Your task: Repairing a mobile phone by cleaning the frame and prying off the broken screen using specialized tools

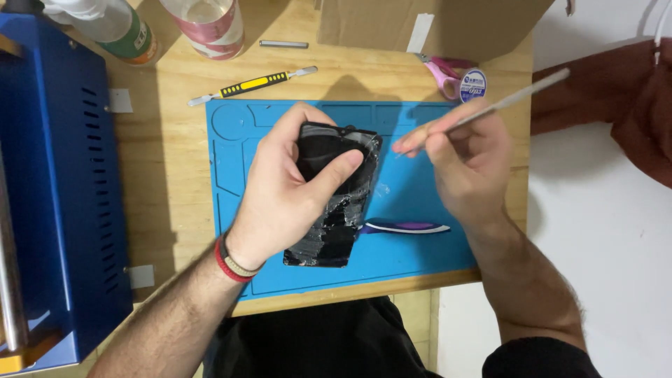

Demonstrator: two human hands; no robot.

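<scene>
Your left hand [294,189] has its grip clamped on a black phone panel [336,203], cracked and smeared, lying on the blue repair mat [420,196]. Your right hand [465,164] pinches a thin metal spudger [511,101], tip near the panel's top edge. A purple-handled tool [406,227] lies just beside the panel on the worktop [168,161].

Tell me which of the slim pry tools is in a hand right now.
The thin metal rod, pinched in the right hand. The yellow-and-black tool lies on the wooden table; the purple-handled one lies on the blue mat.
</scene>
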